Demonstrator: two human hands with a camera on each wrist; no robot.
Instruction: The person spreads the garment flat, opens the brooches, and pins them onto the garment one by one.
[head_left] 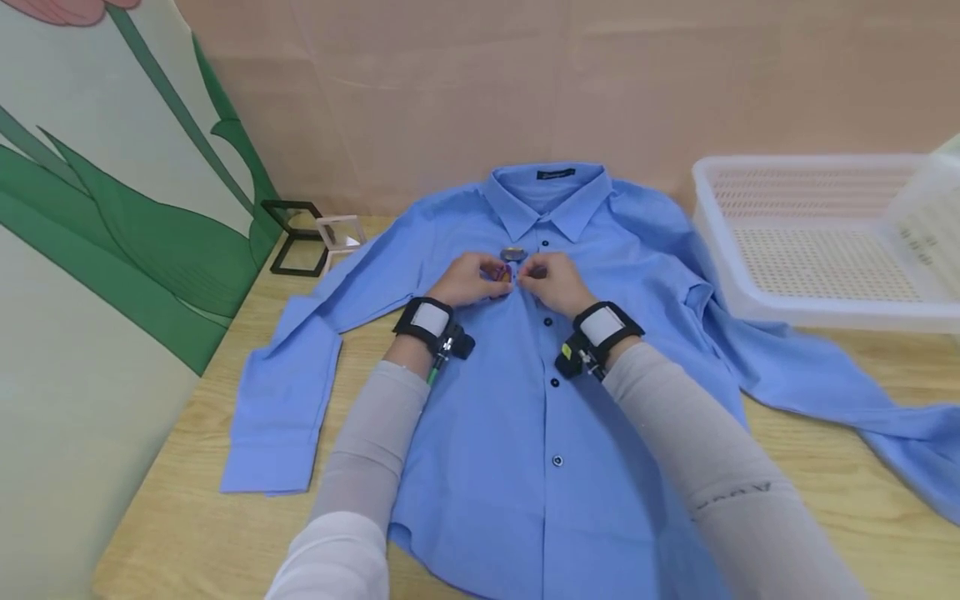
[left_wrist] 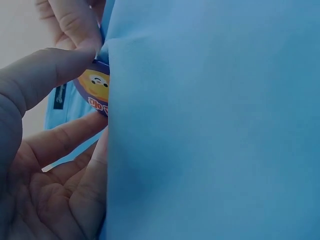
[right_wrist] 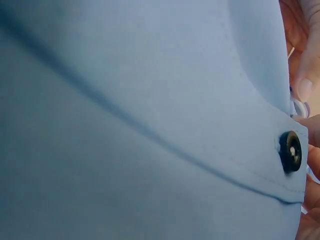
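A blue button-up shirt [head_left: 480, 400] lies front up on the table, collar at the far end. Over its chest, my left hand [head_left: 468, 279] pinches a round pin badge [left_wrist: 94, 85], purple-rimmed with a yellow cartoon face, between thumb and fingers. Part of the badge is hidden behind raised shirt cloth. Beside it, my right hand [head_left: 558, 283] pinches the shirt's front, its fingers near a black button [right_wrist: 291, 151] in the right wrist view. A second shiny round badge [head_left: 513, 253] sits on the shirt just beyond the hands.
A white plastic basket [head_left: 810, 312] stands at the back right. At the back left are a black square folding mirror [head_left: 288, 268] and a pale pink one [head_left: 341, 231]. One sleeve [head_left: 277, 425] is folded down at the left; the other sleeve [head_left: 810, 375] stretches right.
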